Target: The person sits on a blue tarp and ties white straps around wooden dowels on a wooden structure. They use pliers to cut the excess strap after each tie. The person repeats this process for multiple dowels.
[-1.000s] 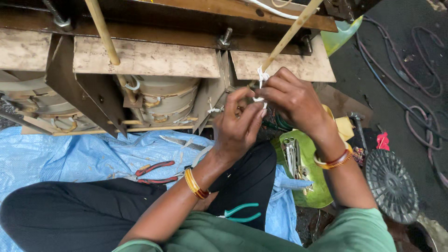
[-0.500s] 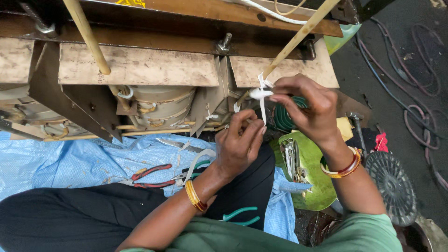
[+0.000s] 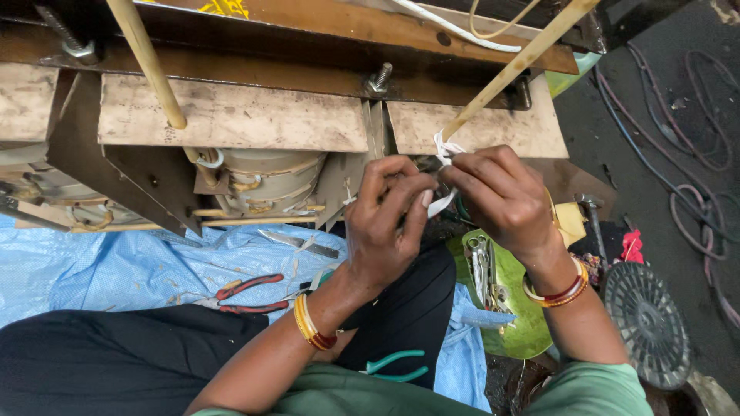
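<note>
Both forearms reach toward twelve o'clock. The left hand [image 3: 385,223] and right hand [image 3: 501,196] meet, fingers curled and pinching.

green sleeves | black trousers | gold-red bangles [image 3: 311,322] on both wrists

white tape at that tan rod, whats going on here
A seated person has both hands up at a strip of white tape where the slanted tan rod ends. The left hand and right hand pinch it between the fingertips. Red-handled pliers lie unused on the blue tarp.
</note>
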Demonstrator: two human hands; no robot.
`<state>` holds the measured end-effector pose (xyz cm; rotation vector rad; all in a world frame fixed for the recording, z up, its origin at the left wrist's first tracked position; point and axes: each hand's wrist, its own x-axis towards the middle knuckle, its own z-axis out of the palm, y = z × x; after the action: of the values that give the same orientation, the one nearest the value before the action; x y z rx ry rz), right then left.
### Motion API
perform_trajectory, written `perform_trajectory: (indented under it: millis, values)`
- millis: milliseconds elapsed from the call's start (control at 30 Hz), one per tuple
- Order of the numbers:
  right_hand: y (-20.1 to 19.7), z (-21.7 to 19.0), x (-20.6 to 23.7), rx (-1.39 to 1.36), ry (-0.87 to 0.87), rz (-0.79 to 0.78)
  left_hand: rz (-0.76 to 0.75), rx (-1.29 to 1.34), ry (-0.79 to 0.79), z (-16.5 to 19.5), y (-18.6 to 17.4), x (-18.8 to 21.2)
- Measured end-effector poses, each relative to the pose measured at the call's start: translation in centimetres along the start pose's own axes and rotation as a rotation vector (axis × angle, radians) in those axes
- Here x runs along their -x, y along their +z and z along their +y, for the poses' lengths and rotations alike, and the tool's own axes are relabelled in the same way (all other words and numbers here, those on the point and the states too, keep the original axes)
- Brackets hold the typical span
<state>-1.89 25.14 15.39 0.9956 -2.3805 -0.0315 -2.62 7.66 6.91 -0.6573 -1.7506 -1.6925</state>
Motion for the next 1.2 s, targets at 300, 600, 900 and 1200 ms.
perform_trajectory:
  millis: [300, 600, 900, 1200]
  values:
    - [4.2, 2.3, 2.0, 0.197, -0.276, 0.302, -0.177, -0.221, 0.079, -0.1, -0.6, -2.1]
    - [9.3, 2.1, 4.4, -0.254, -0.036, 0.536, -0.264, -0.339, 0.312, -2.8, -0.9, -1.5]
    - [12.2, -2.3, 5.2, -0.445, 0.373, 0.697, -0.335, -0.534, 0.358, -3.7, -0.2, -0.3]
    - [11.0, -3.1, 1.7, -0.272, 0.575, 0.900, -0.406, -0.662, 0.325, -4.5, 0.0, 0.8]
